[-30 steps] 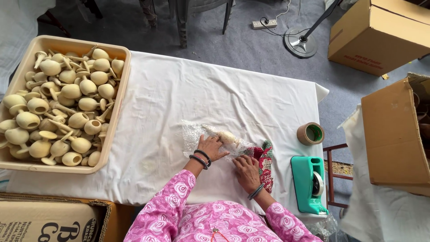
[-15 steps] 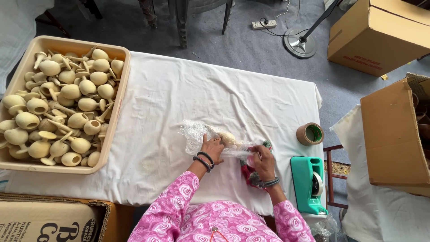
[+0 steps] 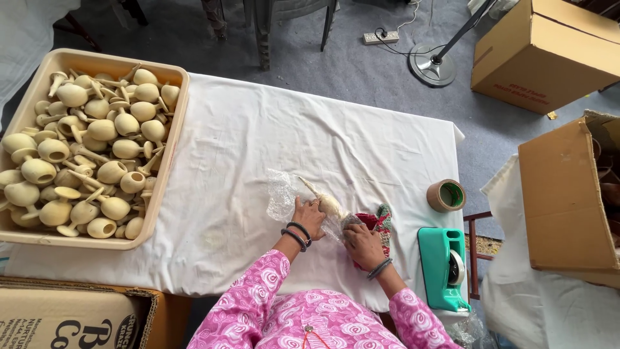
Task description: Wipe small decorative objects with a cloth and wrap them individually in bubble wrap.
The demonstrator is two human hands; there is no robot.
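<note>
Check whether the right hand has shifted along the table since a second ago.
Yes. The right hand has moved toward the green tape dispenser, away from the left hand, and now rests on the red knitted cloth.

Roll of brown tape (image 3: 446, 195), green tape dispenser (image 3: 444, 266) (just beside it), cardboard boxes (image 3: 547, 50) around.

You have brown cardboard boxes at top right (image 3: 549, 52), right (image 3: 568, 200), and, seemingly another, bottom left (image 3: 71, 320).

Even, soft daylight – faint shadows only; white desk (image 3: 258, 148) bright, no glare; focus sharp, slight edge distortion.
</note>
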